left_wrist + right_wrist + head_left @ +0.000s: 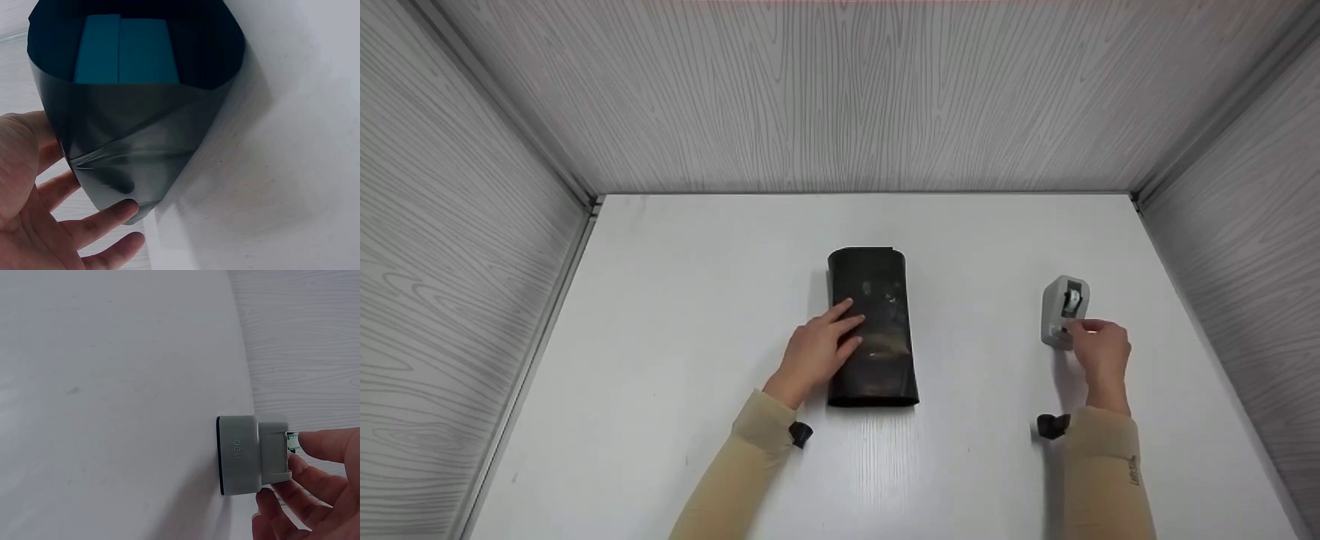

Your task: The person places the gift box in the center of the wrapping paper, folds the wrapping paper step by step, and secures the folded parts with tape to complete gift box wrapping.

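A black plastic sheet (871,330), wrapped into a flattened tube, lies on the white table in the middle of the head view. Through its open end in the left wrist view, a blue box-like thing (126,50) shows inside. My left hand (814,349) rests on the sheet's left side, fingers spread and mostly straight. To the right stands a grey tape dispenser (1056,309). At its front cutting edge, my right hand (1102,352) pinches the end of the tape (292,440) between thumb and forefinger, the other fingers lying below the dispenser's front in the right wrist view.
The white table (675,315) carries the wrapped sheet and the dispenser, with a wide gap between them. Wood-grain panels wall it in at the back (855,97), left (457,247) and right (1252,247).
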Action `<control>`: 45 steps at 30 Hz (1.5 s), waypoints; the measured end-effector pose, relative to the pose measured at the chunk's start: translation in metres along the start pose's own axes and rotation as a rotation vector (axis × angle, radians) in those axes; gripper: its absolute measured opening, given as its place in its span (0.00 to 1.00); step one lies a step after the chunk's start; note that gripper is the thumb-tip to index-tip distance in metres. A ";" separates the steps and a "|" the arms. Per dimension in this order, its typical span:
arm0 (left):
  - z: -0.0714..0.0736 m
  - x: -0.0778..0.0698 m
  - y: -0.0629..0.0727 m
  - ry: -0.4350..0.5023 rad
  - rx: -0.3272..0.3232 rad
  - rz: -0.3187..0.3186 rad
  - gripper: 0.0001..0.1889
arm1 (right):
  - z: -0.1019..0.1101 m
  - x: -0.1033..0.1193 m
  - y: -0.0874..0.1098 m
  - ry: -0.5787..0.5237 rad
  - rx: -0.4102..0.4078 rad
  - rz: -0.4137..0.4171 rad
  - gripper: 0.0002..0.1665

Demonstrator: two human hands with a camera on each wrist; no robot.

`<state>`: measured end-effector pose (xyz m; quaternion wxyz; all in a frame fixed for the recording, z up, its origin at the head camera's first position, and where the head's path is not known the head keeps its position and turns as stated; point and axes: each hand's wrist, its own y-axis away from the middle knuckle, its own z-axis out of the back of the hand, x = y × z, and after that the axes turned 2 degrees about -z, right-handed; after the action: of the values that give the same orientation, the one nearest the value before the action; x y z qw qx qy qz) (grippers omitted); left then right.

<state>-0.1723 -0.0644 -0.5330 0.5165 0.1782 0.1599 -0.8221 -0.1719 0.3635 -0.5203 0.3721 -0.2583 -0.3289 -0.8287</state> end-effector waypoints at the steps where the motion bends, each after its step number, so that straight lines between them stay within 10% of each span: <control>1: 0.000 0.000 0.000 0.001 0.000 0.001 0.22 | 0.000 0.000 0.000 -0.003 0.000 0.003 0.33; 24: -0.002 0.001 0.002 0.003 -0.037 -0.003 0.21 | 0.004 0.012 -0.006 0.058 0.084 -0.028 0.34; 45: -0.002 0.000 0.000 0.010 -0.018 0.003 0.22 | 0.006 0.009 -0.003 -0.361 0.218 -0.184 0.36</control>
<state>-0.1720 -0.0636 -0.5349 0.5185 0.1779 0.1699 -0.8189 -0.1786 0.3657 -0.5116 0.2559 -0.3297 -0.4997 -0.7590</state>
